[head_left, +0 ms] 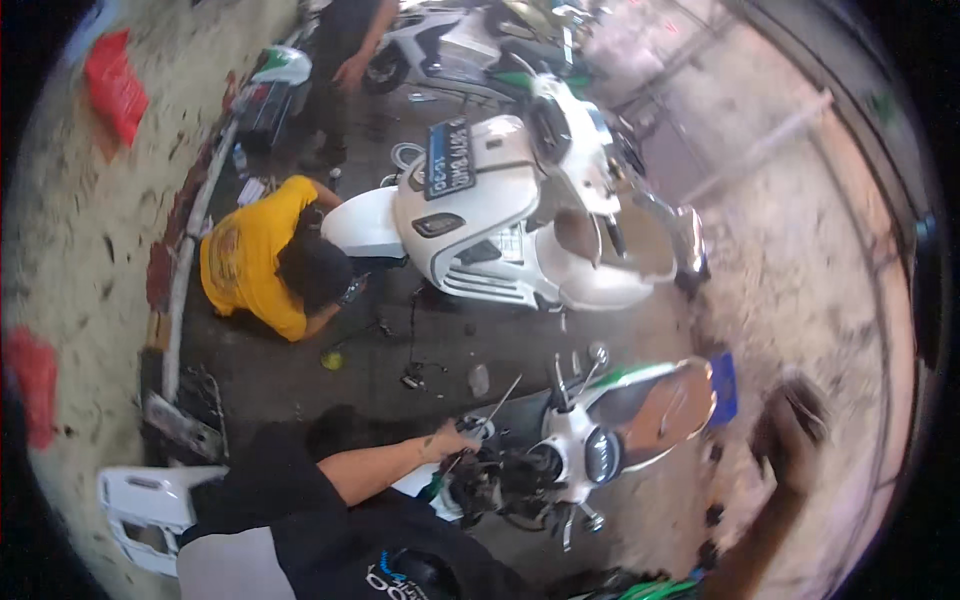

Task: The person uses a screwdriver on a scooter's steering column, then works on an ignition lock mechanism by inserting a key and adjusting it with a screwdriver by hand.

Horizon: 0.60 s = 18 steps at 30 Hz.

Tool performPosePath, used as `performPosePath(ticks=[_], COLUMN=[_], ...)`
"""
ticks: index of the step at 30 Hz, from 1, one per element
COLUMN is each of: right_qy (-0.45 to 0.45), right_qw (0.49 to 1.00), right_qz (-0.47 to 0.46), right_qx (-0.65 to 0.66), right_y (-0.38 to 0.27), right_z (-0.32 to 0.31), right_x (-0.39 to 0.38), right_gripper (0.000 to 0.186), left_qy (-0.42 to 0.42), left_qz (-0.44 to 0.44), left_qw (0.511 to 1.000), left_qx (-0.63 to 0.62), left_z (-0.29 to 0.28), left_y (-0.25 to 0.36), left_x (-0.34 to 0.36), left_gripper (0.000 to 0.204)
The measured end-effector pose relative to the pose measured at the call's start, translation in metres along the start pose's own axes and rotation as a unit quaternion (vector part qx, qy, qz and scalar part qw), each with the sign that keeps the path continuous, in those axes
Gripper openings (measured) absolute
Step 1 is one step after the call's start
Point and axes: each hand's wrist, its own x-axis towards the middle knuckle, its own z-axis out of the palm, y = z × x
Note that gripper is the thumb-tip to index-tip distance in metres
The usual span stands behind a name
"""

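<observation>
My right hand is raised at the right, its forearm rising from the lower edge. Motion smears its fingers, and whether they hold anything does not show. My left hand is out of view. To the left of my right hand stands a white and green scooter with a brown seat and exposed dark parts. A co-worker in a black shirt bends over it from the lower left. That person's hand is at the scooter's exposed part, by a thin rod.
A larger white scooter stands beyond, with a person in a yellow shirt crouching at its left end. Another person's arm and a grey scooter show at the back. A white panel lies lower left; a blue object sits near the seat.
</observation>
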Motion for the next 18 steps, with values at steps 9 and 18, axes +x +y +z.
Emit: performPosePath(ticks=[9,18], right_qy=[-0.169,-0.214], right_qw=[0.936,0.953], right_qz=[-0.180,-0.106], right_qx=[-0.252,0.187], right_y=[-0.056,-0.078], right_z=[0.288,0.448], right_x=[0.309,0.442], right_gripper=[0.024,0.014], left_qy=[0.057,0.042], left_qz=[-0.016,-0.011], left_qw=[0.998,0.998], left_qx=[0.019,-0.043], left_z=[-0.025,-0.041], left_y=[-0.015,-0.023], left_x=[-0.006,-0.007], left_gripper=[0.106,0.100])
